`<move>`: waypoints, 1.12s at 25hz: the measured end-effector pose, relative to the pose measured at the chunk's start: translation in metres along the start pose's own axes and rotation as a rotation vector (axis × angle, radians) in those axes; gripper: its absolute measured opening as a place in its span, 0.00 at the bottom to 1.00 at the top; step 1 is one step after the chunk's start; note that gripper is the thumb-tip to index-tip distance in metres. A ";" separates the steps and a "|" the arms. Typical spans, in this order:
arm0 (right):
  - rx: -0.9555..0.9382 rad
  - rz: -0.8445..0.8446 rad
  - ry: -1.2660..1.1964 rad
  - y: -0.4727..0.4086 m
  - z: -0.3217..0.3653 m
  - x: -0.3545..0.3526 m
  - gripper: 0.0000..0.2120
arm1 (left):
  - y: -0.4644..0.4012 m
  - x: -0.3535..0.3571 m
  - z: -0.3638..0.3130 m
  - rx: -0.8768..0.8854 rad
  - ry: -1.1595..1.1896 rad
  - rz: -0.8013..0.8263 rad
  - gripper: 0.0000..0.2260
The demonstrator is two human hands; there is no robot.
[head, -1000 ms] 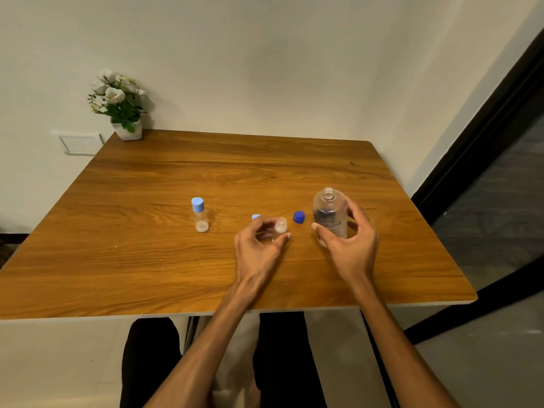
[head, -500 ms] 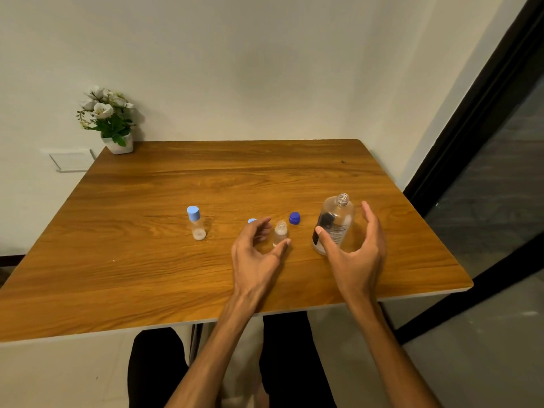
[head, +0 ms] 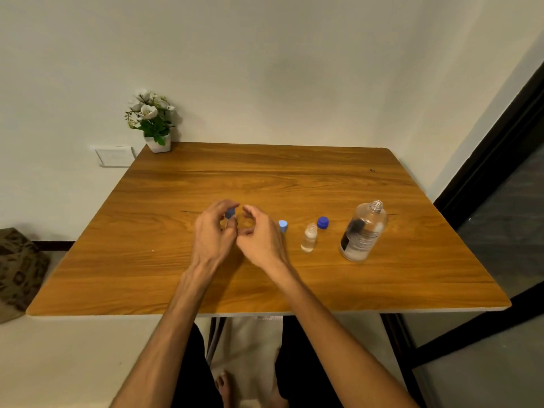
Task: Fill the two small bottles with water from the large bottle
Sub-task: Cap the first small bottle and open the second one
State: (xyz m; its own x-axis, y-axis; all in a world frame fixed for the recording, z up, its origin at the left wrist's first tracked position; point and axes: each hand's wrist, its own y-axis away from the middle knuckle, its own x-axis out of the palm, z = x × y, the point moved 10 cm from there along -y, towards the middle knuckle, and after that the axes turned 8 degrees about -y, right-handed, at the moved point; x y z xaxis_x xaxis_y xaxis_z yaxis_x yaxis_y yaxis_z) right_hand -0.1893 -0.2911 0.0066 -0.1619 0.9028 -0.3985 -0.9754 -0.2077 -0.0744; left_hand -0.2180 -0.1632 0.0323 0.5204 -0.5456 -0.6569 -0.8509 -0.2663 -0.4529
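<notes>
While capped, bottle (head: pixel 230 215) between hands

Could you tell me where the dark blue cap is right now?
The dark blue cap lies on the table, between the open small bottle and the large bottle.

Potted white flowers (head: pixel 151 120) at the wooden table's (head: pixel 206 178) far-left corner, wall socket (head: pixel 114 156) beside.

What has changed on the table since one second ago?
Both hands left the big bottle and the open small bottle and moved left to the capped small bottle; the left hand grips it, the right hand reaches in. The loose caps stayed.
</notes>
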 end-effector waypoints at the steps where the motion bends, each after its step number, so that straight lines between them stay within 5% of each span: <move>1: 0.018 0.024 0.030 -0.005 -0.002 0.011 0.24 | -0.001 0.000 0.005 0.002 0.024 0.008 0.16; 4: -0.005 0.015 0.094 -0.004 -0.011 0.025 0.14 | 0.004 -0.003 0.016 -0.034 0.118 -0.033 0.15; 10: -0.046 -0.087 0.102 0.022 -0.035 0.010 0.11 | 0.016 0.006 0.013 -0.134 0.068 -0.116 0.12; 13: -0.035 -0.112 0.072 0.031 -0.044 0.005 0.01 | 0.021 0.036 0.001 -0.155 0.233 0.090 0.13; 16: -0.005 -0.221 0.103 0.028 -0.051 -0.013 0.06 | 0.041 0.051 -0.007 -0.197 0.509 0.236 0.16; 20: -0.022 -0.203 0.028 0.029 -0.050 -0.017 0.08 | 0.041 0.024 0.004 -0.288 0.534 -0.029 0.09; 23: -0.012 -0.213 -0.036 0.034 -0.055 -0.025 0.10 | 0.023 0.006 0.019 -0.314 0.364 -0.215 0.10; 28: -0.066 -0.266 -0.153 0.053 -0.056 -0.056 0.13 | 0.025 0.049 0.058 -0.360 -0.154 0.082 0.17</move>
State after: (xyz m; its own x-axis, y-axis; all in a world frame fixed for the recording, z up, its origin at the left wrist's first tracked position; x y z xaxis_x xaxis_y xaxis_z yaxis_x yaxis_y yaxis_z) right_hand -0.2239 -0.3738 -0.0259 0.0724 0.9739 -0.2151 -0.9754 0.0240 -0.2192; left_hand -0.2093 -0.1500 -0.0463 0.4313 -0.4583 -0.7772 -0.8467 -0.5031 -0.1732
